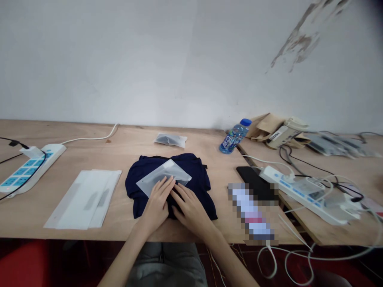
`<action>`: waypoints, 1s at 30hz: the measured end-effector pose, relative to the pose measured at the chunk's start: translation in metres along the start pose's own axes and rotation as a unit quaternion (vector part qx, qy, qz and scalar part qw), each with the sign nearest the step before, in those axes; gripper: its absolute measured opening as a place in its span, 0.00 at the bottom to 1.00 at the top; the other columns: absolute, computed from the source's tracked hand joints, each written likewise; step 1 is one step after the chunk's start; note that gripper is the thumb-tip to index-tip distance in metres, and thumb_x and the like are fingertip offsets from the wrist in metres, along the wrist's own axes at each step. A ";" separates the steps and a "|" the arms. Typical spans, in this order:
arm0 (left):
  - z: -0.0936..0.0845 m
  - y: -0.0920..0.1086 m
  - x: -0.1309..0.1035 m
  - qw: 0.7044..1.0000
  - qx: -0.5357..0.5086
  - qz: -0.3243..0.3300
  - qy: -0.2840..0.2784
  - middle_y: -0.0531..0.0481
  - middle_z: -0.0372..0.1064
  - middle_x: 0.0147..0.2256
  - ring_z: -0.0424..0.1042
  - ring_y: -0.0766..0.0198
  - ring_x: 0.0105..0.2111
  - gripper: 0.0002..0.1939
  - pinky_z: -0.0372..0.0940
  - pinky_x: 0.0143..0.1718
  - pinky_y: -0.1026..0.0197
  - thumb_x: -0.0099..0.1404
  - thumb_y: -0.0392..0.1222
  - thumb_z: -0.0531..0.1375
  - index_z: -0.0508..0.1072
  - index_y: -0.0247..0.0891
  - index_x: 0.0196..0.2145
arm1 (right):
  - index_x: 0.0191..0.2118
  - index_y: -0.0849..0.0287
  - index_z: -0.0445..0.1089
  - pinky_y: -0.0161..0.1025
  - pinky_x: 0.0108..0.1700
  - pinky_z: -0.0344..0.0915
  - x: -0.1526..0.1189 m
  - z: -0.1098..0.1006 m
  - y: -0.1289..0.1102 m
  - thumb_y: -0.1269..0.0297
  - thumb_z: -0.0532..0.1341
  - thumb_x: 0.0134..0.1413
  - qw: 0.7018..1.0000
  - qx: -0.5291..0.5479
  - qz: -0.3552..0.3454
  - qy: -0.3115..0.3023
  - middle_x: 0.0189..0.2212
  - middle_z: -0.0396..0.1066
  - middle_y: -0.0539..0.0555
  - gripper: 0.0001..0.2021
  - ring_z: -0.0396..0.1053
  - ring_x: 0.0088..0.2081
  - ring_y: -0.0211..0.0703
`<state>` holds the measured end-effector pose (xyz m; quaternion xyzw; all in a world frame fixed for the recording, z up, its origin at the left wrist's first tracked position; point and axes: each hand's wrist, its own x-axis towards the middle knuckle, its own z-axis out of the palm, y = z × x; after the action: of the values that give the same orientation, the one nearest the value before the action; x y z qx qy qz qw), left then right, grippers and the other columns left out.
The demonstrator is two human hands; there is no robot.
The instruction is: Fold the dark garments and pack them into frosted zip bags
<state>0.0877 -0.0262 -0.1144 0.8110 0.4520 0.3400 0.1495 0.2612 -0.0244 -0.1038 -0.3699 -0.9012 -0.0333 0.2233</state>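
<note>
A frosted zip bag (161, 174) lies slanted on a dark navy garment (197, 171), which is spread on the wooden table. My left hand (157, 201) rests over the bag's near part, its fingers stretched out and close together. Right beside it, my right hand (190, 205) has its fingers extended and slightly apart, with the fingertips at the bag's near edge. The two hands nearly meet at the fingertips. Dark cloth shows between them; whether part of it is inside the bag, I cannot tell. My hands hide the bag's near corner.
Flat frosted bags (80, 199) lie at left by a power strip (36, 167). A small filled bag (170, 139) is behind the garment. At right are a bottle (235, 137), a black phone (254, 181), a blurred-out screen (251, 213), another power strip (302, 197) and cables.
</note>
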 end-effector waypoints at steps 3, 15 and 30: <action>-0.003 0.001 -0.002 0.999 0.005 0.017 -0.035 0.50 0.47 0.68 0.42 0.58 0.68 0.48 0.48 0.66 0.40 0.51 0.19 0.45 0.45 0.45 0.68 | 0.62 0.61 0.60 0.49 0.51 0.70 -0.008 -0.006 0.007 0.75 0.56 0.55 1.000 0.000 0.006 -0.019 0.58 0.64 0.63 0.27 0.66 0.53 0.52; 0.011 0.026 0.007 0.999 -0.031 0.010 -0.004 0.48 0.43 0.69 0.41 0.58 0.68 0.47 0.47 0.67 0.41 0.53 0.19 0.45 0.41 0.44 0.69 | 0.61 0.65 0.60 0.42 0.38 0.75 -0.003 0.023 -0.016 0.76 0.49 0.60 0.978 0.003 0.160 0.136 0.48 0.68 0.67 0.23 0.74 0.42 0.49; -0.003 0.008 0.003 0.993 -0.104 0.033 -0.036 0.51 0.46 0.68 0.45 0.60 0.68 0.49 0.48 0.67 0.42 0.49 0.19 0.44 0.46 0.47 0.68 | 0.60 0.70 0.63 0.54 0.63 0.60 -0.012 0.008 -0.002 0.80 0.49 0.53 0.999 0.022 -0.025 -0.017 0.60 0.62 0.66 0.28 0.57 0.63 0.57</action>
<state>0.0925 -0.0282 -0.1065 0.8174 0.3809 0.3606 0.2382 0.2643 -0.0318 -0.1153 -0.3427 -0.9143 -0.0128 0.2156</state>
